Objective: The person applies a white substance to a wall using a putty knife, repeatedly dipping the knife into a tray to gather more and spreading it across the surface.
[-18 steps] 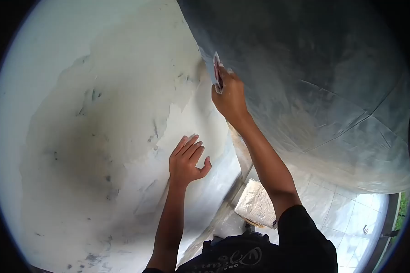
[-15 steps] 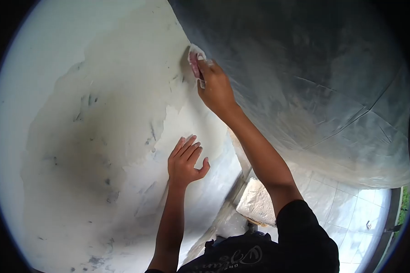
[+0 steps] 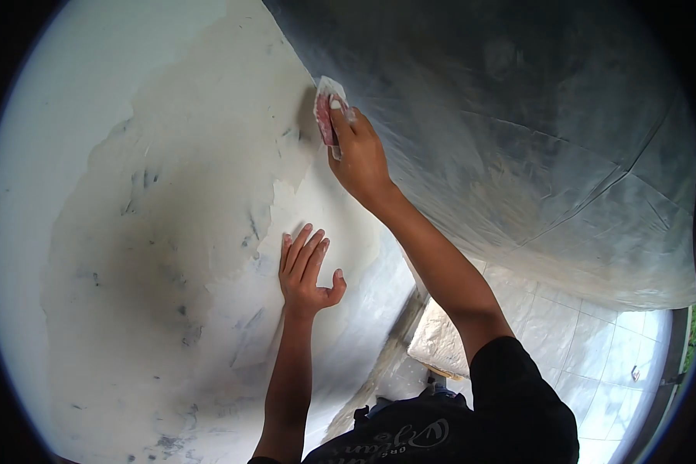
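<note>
A patchy white and grey wall [image 3: 162,232] fills the left and middle of the view. Near its right edge, my right hand [image 3: 357,155] grips a reddish pad [image 3: 326,121] with whitish material around it, held close against the wall. Lower down, my left hand [image 3: 308,272] is spread on the wall, thumb apart from the fingers, and holds nothing. Whitish residue shows on fingertips of both hands.
Thin plastic sheeting [image 3: 549,170] hangs at the right, alongside the wall's edge. Below are a pale, coated block-like object [image 3: 439,340] and a tiled floor [image 3: 595,356], with a small item [image 3: 635,373] lying on the tiles.
My right hand and the pad have shifted slightly left and down. My left hand has moved a little up and left, its fingers more spread. The view has shifted slightly.
</note>
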The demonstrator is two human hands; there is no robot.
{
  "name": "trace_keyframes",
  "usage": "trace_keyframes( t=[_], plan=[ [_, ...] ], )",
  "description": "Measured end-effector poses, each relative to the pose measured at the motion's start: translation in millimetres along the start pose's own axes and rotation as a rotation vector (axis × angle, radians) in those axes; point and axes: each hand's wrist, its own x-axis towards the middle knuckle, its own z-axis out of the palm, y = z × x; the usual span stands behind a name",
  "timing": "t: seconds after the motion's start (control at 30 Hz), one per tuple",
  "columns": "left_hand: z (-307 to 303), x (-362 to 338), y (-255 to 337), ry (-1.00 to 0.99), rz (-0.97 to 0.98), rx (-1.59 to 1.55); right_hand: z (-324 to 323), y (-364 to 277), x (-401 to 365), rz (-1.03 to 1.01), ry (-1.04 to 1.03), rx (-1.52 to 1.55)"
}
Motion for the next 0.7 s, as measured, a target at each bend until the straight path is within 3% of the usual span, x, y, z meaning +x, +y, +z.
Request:
trace_keyframes(
  t=[0.13,0.27,0.37,0.53,0.63,0.7],
  plan=[
    [-0.8,-3.3,-2.9,-0.02,0.006,-0.023,36.3,7.5,-1.1,-0.05,-0.083,-0.129],
    [-1.4,-3.9,-2.7,0.025,-0.015,-0.033,13.4,26.2,-81.8,0.134,-0.297,-0.025],
    [-0.7,-5.4,-4.4,-0.003,0.016,-0.04,-6.6,27.9,-89.0,0.262,-0.3,0.079],
    [3.7,-6.9,-5.7,0.042,0.034,-0.031,-4.2,1.0,-1.0,0.023,0.025,0.077],
    [1.9,-6.4,-4.9,0.051,0.019,-0.02,9.8,-6.1,30.4,0.01,-0.147,-0.024],
    [-0.2,-8.1,-4.4,0.046,0.006,-0.017,25.6,-1.7,8.2,-0.027,-0.144,-0.145]
  ],
)
